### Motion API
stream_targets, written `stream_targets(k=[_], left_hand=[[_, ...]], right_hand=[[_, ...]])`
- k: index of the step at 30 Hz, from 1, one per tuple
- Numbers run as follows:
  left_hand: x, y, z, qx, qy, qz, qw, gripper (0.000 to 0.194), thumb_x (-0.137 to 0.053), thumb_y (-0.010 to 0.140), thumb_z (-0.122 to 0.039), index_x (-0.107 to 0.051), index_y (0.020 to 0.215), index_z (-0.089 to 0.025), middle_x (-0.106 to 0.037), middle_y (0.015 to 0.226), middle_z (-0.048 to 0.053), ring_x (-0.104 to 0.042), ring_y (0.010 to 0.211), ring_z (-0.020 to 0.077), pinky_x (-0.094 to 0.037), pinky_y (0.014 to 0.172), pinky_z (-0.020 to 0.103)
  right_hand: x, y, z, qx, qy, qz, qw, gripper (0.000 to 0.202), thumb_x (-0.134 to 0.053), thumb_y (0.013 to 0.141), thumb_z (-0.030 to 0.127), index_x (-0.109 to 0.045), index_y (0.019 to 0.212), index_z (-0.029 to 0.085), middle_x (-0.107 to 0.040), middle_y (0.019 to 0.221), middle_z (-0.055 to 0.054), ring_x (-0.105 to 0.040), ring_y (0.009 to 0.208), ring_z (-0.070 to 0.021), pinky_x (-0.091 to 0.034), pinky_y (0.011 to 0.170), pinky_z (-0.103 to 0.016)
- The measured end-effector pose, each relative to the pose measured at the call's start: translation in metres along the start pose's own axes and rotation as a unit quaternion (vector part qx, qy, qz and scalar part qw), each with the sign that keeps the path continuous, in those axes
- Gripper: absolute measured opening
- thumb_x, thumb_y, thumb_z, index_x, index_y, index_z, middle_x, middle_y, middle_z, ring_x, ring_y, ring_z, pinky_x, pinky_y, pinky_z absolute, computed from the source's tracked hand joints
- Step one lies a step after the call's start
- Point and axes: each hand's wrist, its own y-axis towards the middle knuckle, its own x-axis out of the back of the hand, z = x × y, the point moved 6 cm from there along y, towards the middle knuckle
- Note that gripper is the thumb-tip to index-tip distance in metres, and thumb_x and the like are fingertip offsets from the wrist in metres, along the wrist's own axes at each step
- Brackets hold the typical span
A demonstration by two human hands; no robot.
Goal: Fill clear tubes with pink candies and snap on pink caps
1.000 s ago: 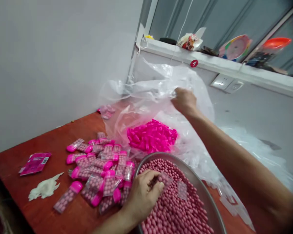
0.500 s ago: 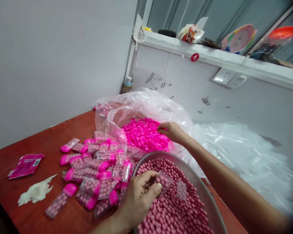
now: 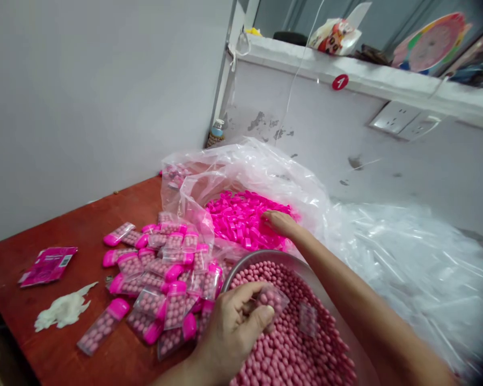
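My left hand (image 3: pixel 229 329) pinches a small clear plastic case (image 3: pixel 277 300) filled with pink balls, between thumb and fingers. It is held above a metal bowl (image 3: pixel 251 257) full of pink balls (image 3: pixel 284 351). Another clear case (image 3: pixel 308 320) lies on the balls at the right. Beyond the bowl, my right hand (image 3: pixel 280 221) reaches into a heap of bright pink plastic caps (image 3: pixel 239 214) inside a clear plastic bag (image 3: pixel 265 161). Its fingertips are buried among the caps, so their grip is hidden. Several capped cases (image 3: pixel 175 305) of balls are piled left of the bowl.
A pink packet (image 3: pixel 48 266) and a crumpled white scrap (image 3: pixel 64 308) lie on the red-brown table (image 3: pixel 104 206). Clear plastic (image 3: pixel 410 273) spreads at the right. Against the wall stands a small bottle (image 3: pixel 217 128); a ledge (image 3: pixel 290 61) holds assorted items.
My right hand has gone from hovering at the caps' right edge to reaching down among them. My left hand still holds the filled case over the bowl. The view has shifted slightly.
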Motion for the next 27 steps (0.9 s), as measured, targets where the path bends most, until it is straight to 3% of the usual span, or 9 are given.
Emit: stream_targets(k=[3, 6, 10, 13, 19, 27], left_hand=[[0.002, 0.001, -0.003, -0.012, 0.065, -0.025, 0.998, 0.028, -0.054, 0.08, -0.029, -0.06, 0.105, -0.019, -0.064, 0.083, 0.002, -0.06, 0.072, 0.0145, -0.049, 0.067, 0.023], [0.003, 0.002, -0.009, -0.029, 0.119, -0.042, 0.992, 0.025, -0.054, 0.08, -0.027, -0.063, 0.102, -0.02, -0.066, 0.091, 0.002, -0.06, 0.082, 0.0161, -0.048, 0.075, 0.024], [0.001, 0.002, -0.014, -0.052, 0.157, -0.047, 0.985, 0.026, -0.054, 0.08, -0.024, -0.063, 0.104, -0.02, -0.066, 0.102, 0.002, -0.059, 0.092, 0.0173, -0.045, 0.084, 0.026], [-0.001, 0.001, -0.015, -0.07, 0.189, -0.047, 0.978, 0.026, -0.054, 0.08, -0.024, -0.063, 0.104, -0.019, -0.066, 0.104, 0.003, -0.059, 0.094, 0.0173, -0.043, 0.088, 0.027], [-0.006, -0.004, -0.018, -0.108, 0.238, -0.03, 0.965, 0.023, -0.054, 0.08, -0.019, -0.065, 0.099, -0.017, -0.068, 0.096, 0.003, -0.061, 0.09, 0.0162, -0.045, 0.083, 0.025], [-0.011, -0.005, -0.016, -0.115, 0.21, 0.0, 0.971, 0.022, -0.053, 0.081, -0.02, -0.066, 0.099, -0.019, -0.068, 0.095, 0.002, -0.061, 0.088, 0.0158, -0.046, 0.081, 0.024]], right_hand=[[0.014, -0.019, -0.004, -0.008, 0.053, -0.056, 0.997, 0.019, -0.046, 0.084, 0.021, -0.059, 0.094, 0.011, -0.063, 0.092, -0.012, -0.057, 0.084, -0.0186, -0.04, 0.072, -0.025], [0.033, -0.066, 0.002, -0.008, 0.124, -0.1, 0.987, 0.029, -0.04, 0.089, 0.029, -0.051, 0.108, 0.012, -0.062, 0.091, -0.009, -0.057, 0.08, -0.0161, -0.043, 0.069, -0.024], [0.056, -0.148, 0.039, 0.072, 0.343, -0.125, 0.928, 0.025, -0.045, 0.087, 0.035, -0.055, 0.099, 0.017, -0.061, 0.085, -0.005, -0.057, 0.076, -0.0158, -0.045, 0.067, -0.025], [0.06, -0.188, 0.068, 0.104, 0.369, -0.128, 0.915, 0.019, -0.047, 0.086, 0.031, -0.055, 0.099, 0.02, -0.062, 0.092, -0.005, -0.058, 0.08, -0.0162, -0.045, 0.071, -0.025], [0.048, -0.212, 0.089, 0.129, 0.276, -0.199, 0.932, 0.015, -0.046, 0.086, 0.022, -0.054, 0.099, 0.019, -0.064, 0.087, -0.006, -0.059, 0.078, -0.0172, -0.046, 0.069, -0.028], [0.05, -0.227, 0.09, 0.099, 0.316, -0.247, 0.911, 0.015, -0.049, 0.085, 0.019, -0.054, 0.099, 0.02, -0.063, 0.086, -0.003, -0.058, 0.076, -0.0145, -0.044, 0.067, -0.024]])
